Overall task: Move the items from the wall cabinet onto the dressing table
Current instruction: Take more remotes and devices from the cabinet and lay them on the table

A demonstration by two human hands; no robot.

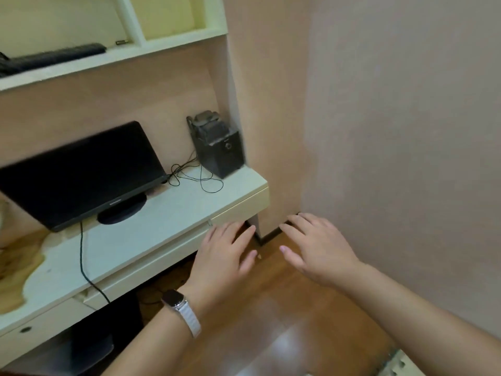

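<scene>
A pale green wall cabinet (168, 42) with open compartments hangs at the top left. On its lower shelf lie a black keyboard (54, 57) and a small dark item (122, 42). Below it stands a white table (162, 226). My left hand (225, 256), a watch on its wrist, hovers flat with fingers spread in front of the table's right front edge. My right hand (317, 245) is held out beside it over the wooden floor, fingers apart too. Neither hand holds anything.
On the table stand a black monitor (81, 172), a dark speaker (219, 147) in the right corner and loose thin cables (195, 177). A pink wall (393, 131) closes the right side. Dark boxes sit under the table. The tabletop's left part is peeled and stained.
</scene>
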